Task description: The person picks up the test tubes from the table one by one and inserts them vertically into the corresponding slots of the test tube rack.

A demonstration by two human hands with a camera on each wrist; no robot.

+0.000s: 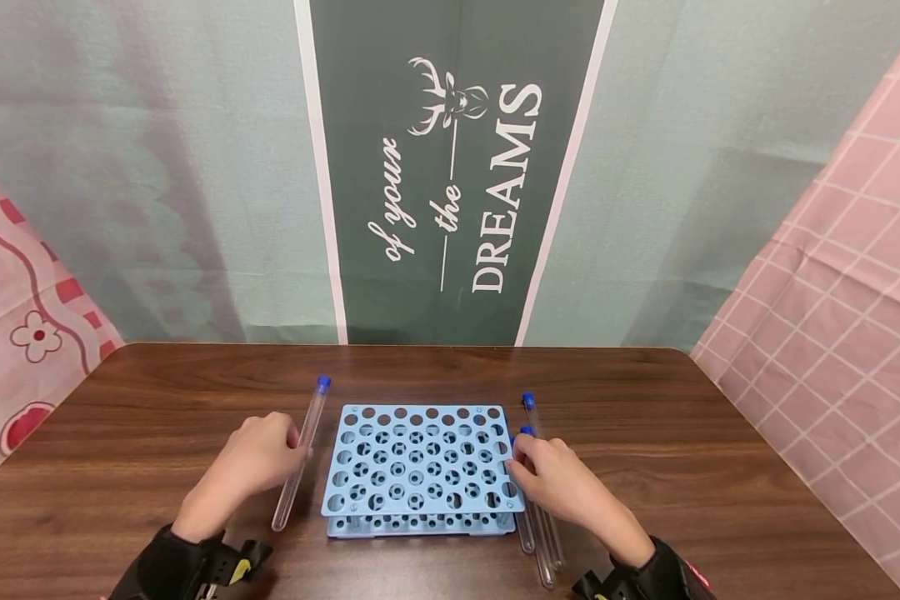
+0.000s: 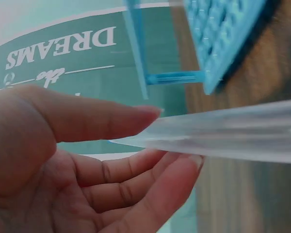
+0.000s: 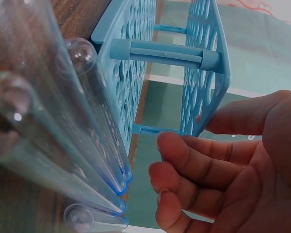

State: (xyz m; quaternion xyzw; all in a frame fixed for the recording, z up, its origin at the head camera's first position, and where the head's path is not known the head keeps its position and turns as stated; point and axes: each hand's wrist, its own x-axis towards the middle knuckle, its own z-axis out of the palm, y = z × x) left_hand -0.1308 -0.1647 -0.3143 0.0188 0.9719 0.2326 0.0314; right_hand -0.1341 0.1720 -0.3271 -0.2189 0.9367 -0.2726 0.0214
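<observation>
While the blue tube rack (image 1: 422, 467) sits mid-table with every hole unfilled, both hands flank it; the left hand (image 1: 251, 462) rests on the table (image 1: 120, 433) beside a single clear tube (image 1: 302, 454) with a blue cap, which lies just left of the rack; the left wrist view shows thumb and fingers (image 2: 111, 119) loosely extended, the thumb tip touching the tube's tapered end (image 2: 223, 133) without closing round it; the right hand (image 1: 551, 475) lies at the rack's right edge over a cluster of tubes (image 1: 537, 517) lying side by side, its fingers (image 3: 194, 160) half curled near the rack's corner and, as far as the wrist view shows, gripping nothing. By my judgement the step in hand is picking a tube off the table, and no grasp is yet made; the next move calls for a proper pinch on the left tube, then tipping it upright so its rounded end meets a hole squarely.
</observation>
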